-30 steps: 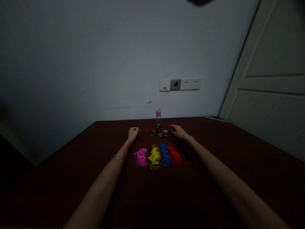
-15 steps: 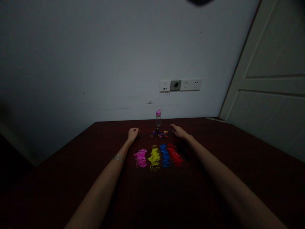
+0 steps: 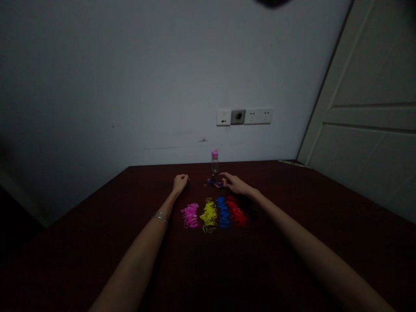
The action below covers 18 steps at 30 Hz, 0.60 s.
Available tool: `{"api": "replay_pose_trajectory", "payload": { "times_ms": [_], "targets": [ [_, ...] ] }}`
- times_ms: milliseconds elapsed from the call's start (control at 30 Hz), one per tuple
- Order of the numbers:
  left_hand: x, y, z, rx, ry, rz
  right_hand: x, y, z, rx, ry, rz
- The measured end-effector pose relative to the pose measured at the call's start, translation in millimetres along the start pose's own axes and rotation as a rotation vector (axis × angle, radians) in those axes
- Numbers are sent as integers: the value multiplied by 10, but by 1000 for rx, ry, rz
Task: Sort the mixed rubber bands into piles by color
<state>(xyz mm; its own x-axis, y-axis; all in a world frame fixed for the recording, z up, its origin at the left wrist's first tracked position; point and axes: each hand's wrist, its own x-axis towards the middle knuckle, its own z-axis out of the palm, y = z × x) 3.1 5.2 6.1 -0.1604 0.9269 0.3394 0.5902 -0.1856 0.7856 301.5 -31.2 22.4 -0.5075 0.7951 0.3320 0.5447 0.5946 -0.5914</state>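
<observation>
Four groups of small bands lie side by side on the dark red table: pink point(image 3: 190, 216), yellow point(image 3: 209, 213), blue point(image 3: 224, 212) and red point(image 3: 237, 211). Behind them is a small mixed-colour pile point(image 3: 216, 182). My right hand point(image 3: 234, 183) is at the pile's right edge, its fingers apart and reaching over it; nothing shows in them. To the left of the pile, my left hand point(image 3: 180, 182) rests on the table with fingers curled closed. Whether it holds anything is too small to tell.
A clear bottle with a pink cap point(image 3: 215, 161) stands behind the mixed pile. The wall with sockets point(image 3: 258, 116) rises at the table's point(image 3: 113, 195) back edge. A pale door point(image 3: 364, 130) is at the right.
My right hand has moved left, from beside the mixed pile to its right edge. My left hand has stayed in place. The view has shifted slightly.
</observation>
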Motion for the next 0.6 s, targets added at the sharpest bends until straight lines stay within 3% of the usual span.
{"api": "replay_pose_trajectory", "payload": {
  "times_ms": [133, 267, 600],
  "targets": [
    [-4, 11, -8, 20, -12, 22, -81, -277, 63, 40, -102, -59],
    [4, -2, -6, 9, -9, 27, -136, -338, 69, 65, -168, -38],
    [5, 11, -11, -80, 14, -9, -271, 121, -104, 132, 153, 85]
  ]
}}
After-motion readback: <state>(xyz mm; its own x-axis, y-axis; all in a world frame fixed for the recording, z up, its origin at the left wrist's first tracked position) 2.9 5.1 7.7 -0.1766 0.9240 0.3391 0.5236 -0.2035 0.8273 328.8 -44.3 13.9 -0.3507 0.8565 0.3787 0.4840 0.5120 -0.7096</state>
